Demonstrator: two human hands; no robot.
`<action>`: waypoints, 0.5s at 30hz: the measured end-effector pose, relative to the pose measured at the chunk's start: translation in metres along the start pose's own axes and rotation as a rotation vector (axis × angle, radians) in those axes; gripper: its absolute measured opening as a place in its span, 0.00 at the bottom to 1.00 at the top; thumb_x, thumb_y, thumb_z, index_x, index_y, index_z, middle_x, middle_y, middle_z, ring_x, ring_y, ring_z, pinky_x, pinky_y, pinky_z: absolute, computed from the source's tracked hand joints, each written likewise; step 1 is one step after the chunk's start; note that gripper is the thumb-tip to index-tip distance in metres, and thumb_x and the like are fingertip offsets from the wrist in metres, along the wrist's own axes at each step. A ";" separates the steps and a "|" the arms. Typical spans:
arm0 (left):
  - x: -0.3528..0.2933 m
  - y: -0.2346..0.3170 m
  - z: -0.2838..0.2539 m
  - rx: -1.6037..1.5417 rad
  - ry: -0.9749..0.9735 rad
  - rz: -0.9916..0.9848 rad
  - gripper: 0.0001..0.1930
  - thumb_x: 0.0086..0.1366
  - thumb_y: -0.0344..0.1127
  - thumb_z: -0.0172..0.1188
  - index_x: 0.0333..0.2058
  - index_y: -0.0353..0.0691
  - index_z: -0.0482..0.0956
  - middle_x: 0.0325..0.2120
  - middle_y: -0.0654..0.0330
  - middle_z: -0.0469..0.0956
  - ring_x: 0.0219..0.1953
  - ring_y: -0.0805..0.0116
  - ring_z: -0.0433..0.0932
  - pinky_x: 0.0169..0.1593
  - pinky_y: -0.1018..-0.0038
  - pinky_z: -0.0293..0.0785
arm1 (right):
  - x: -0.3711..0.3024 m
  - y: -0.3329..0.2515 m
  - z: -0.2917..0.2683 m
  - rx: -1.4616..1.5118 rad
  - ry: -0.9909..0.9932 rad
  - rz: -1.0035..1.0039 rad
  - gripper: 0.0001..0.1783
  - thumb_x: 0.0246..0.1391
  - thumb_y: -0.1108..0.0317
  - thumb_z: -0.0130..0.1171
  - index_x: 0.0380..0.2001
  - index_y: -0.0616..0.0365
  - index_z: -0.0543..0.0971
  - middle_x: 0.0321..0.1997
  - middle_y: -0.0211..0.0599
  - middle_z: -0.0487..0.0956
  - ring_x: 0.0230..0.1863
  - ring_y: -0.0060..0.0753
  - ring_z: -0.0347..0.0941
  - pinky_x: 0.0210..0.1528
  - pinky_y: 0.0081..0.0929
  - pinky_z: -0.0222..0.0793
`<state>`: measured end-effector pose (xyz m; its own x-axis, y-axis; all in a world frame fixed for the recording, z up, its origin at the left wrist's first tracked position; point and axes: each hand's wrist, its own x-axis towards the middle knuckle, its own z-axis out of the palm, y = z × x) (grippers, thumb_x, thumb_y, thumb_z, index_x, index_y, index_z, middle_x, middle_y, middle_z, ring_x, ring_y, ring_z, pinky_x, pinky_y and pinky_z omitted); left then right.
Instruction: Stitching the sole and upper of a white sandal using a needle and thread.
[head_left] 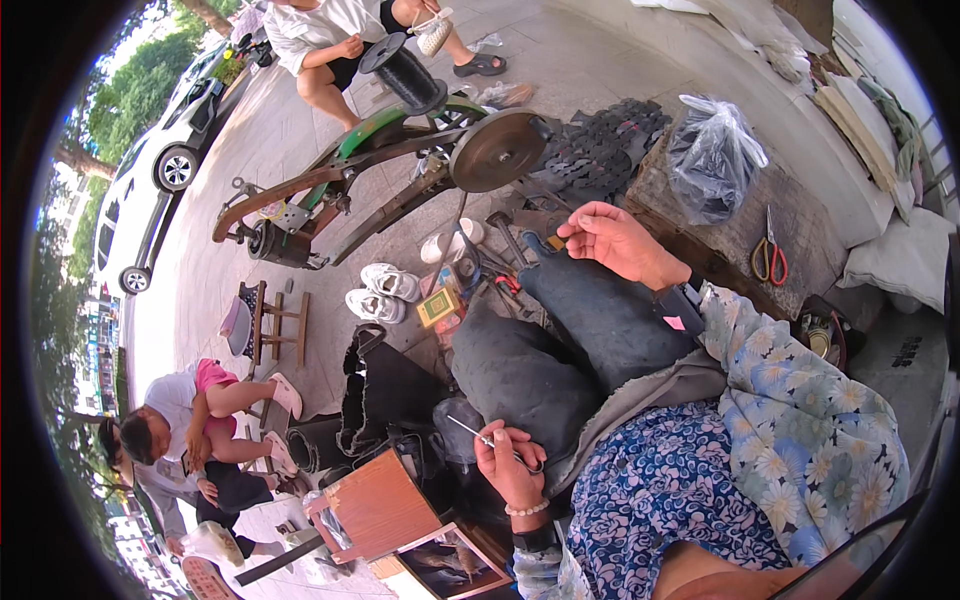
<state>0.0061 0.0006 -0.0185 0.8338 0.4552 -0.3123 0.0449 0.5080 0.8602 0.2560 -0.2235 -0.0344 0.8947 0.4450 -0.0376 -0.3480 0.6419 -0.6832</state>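
My left hand [512,468] is closed around a slim metal tool [468,429]; its narrow shaft points away from the fingers, and a dark loop shows beside the palm. Its exact kind cannot be made out. My right hand [622,243] is raised above my far knee, thumb and fingertips drawn together. Whatever lies in that pinch, if anything, is too small to see. Beneath both hands a dark, worn apron [590,310] covers my knees. Scissors with red-orange handles [770,262] lie on a wooden box [790,215], to the right of my right hand.
A hand-cranked sewing machine [390,150] with a black thread spool [405,75] stands ahead. White shoes [385,292], a yellow box [438,307] and dark soles [605,145] lie on the paving. A wooden drawer box [375,500] is at lower left. People sit nearby [335,50], [185,415].
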 end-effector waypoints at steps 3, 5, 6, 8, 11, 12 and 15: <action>-0.002 0.001 0.002 0.039 0.012 0.001 0.07 0.66 0.30 0.45 0.40 0.35 0.68 0.21 0.56 0.72 0.09 0.78 0.60 0.14 0.78 0.64 | 0.015 -0.026 -0.001 0.014 0.030 0.011 0.08 0.58 0.67 0.51 0.39 0.56 0.74 0.43 0.38 0.76 0.40 0.30 0.74 0.45 0.31 0.71; 0.000 0.002 0.006 0.060 0.012 0.002 0.07 0.66 0.31 0.46 0.40 0.35 0.68 0.21 0.56 0.72 0.09 0.78 0.60 0.14 0.78 0.64 | 0.033 -0.044 -0.007 0.050 0.004 -0.089 0.09 0.59 0.67 0.50 0.40 0.55 0.74 0.48 0.40 0.74 0.45 0.32 0.73 0.49 0.33 0.70; 0.001 0.001 0.007 0.066 0.023 0.006 0.07 0.66 0.32 0.46 0.40 0.35 0.68 0.20 0.56 0.72 0.09 0.78 0.60 0.13 0.79 0.63 | 0.046 -0.052 -0.012 0.057 0.013 -0.099 0.09 0.59 0.67 0.50 0.40 0.55 0.74 0.48 0.40 0.74 0.45 0.32 0.73 0.49 0.33 0.70; 0.001 0.002 0.009 0.090 0.045 0.007 0.08 0.66 0.33 0.48 0.39 0.36 0.69 0.19 0.57 0.72 0.09 0.79 0.60 0.12 0.80 0.62 | 0.075 -0.068 -0.021 0.128 0.018 -0.221 0.10 0.56 0.66 0.54 0.41 0.56 0.74 0.48 0.40 0.74 0.49 0.37 0.70 0.51 0.35 0.68; 0.000 0.003 0.011 0.105 0.057 -0.002 0.08 0.66 0.33 0.48 0.40 0.36 0.69 0.19 0.57 0.72 0.09 0.79 0.60 0.12 0.80 0.62 | 0.127 -0.084 -0.038 0.206 0.037 -0.250 0.16 0.52 0.65 0.60 0.43 0.57 0.71 0.50 0.43 0.70 0.52 0.41 0.67 0.54 0.37 0.66; -0.003 0.005 0.011 0.128 0.070 -0.010 0.08 0.66 0.34 0.48 0.40 0.36 0.69 0.19 0.57 0.71 0.09 0.79 0.59 0.12 0.80 0.62 | 0.144 -0.086 -0.039 0.213 0.038 -0.247 0.16 0.52 0.65 0.60 0.43 0.57 0.71 0.50 0.43 0.70 0.52 0.41 0.67 0.54 0.37 0.66; -0.003 0.006 0.018 0.149 0.110 -0.064 0.07 0.66 0.33 0.48 0.40 0.36 0.68 0.19 0.56 0.72 0.09 0.77 0.59 0.14 0.77 0.64 | 0.187 -0.092 -0.058 0.166 0.147 -0.245 0.24 0.49 0.63 0.64 0.47 0.58 0.67 0.52 0.46 0.64 0.52 0.43 0.65 0.55 0.37 0.65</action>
<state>0.0133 -0.0106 -0.0050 0.7622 0.5065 -0.4033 0.1836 0.4283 0.8848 0.4718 -0.2352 -0.0210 0.9841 0.1776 0.0001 -0.1475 0.8174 -0.5569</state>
